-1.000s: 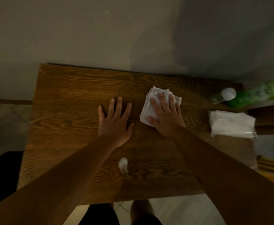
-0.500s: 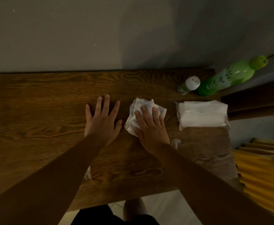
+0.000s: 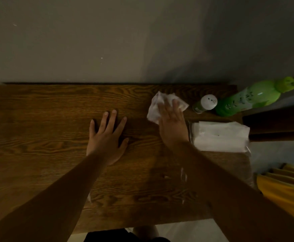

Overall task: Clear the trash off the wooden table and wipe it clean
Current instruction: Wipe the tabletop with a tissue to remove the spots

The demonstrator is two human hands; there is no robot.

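The dark wooden table [image 3: 38,137] fills the middle of the view, set against a grey wall. My right hand [image 3: 173,124] presses flat on a crumpled white tissue [image 3: 155,109] near the table's far right, and the hand is blurred. My left hand [image 3: 106,135] lies flat on the wood at the centre, fingers spread, holding nothing. A small white scrap [image 3: 183,175] lies beside my right forearm. Another white bit [image 3: 89,196] peeks out beside my left forearm near the front edge.
A white tissue pack [image 3: 219,136] lies at the table's right edge. Behind it stand a small white-capped shaker [image 3: 205,103] and a green bottle [image 3: 252,97]. A yellow object [image 3: 285,187] sits lower right, off the table.
My right hand has slid the tissue away from me and to the right, toward the shaker. My left hand stays flat on the wood. The view has shifted slightly.
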